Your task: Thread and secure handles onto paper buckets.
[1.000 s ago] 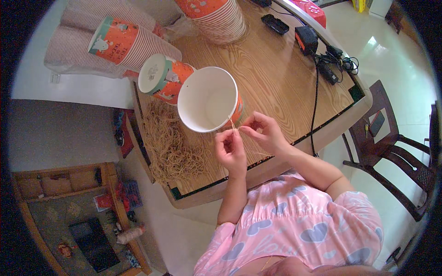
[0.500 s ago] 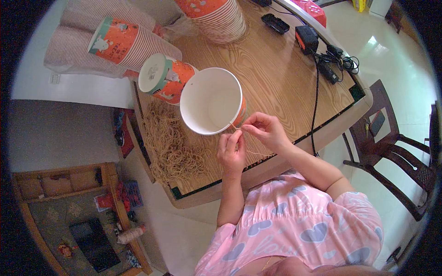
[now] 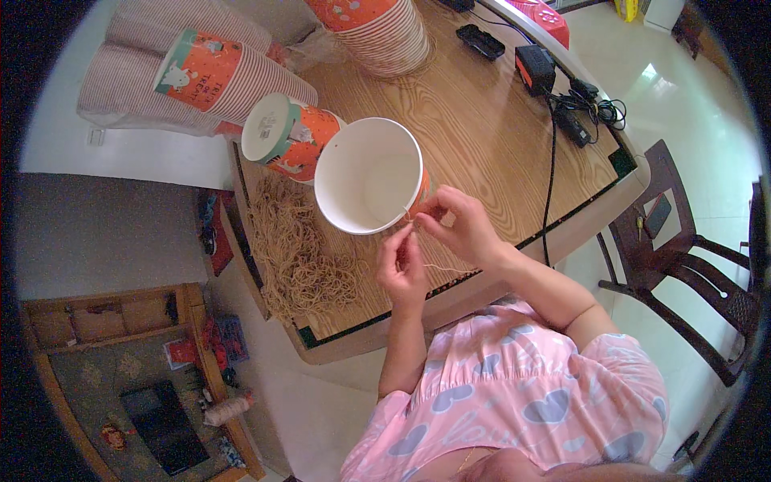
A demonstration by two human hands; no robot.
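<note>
A large paper bucket [image 3: 368,173], white inside with an orange printed outside, has its open mouth toward me on the wooden table. Tan string [image 3: 440,267] passes over its near rim and trails down to the table edge. Just below that rim, my left hand [image 3: 401,261] pinches the string between thumb and forefinger. My right hand [image 3: 459,225] is beside it, fingertips closed on the string close to the bucket's wall. The exact crossing of the string between the fingertips is too small to make out. Left of my hands lies a tangled heap of tan strings [image 3: 301,257].
Behind the bucket lies another orange and green bucket [image 3: 293,136], next to a nested stack [image 3: 233,76] on its side. A taller stack [image 3: 385,44] stands at the back. Black adapters and cables [image 3: 572,120] lie at the table's right; a dark chair [image 3: 675,233] stands beyond.
My right hand has moved slightly up and left, nearer the bucket's rim. The left fingers have shifted a little along the string. The bucket has barely moved.
</note>
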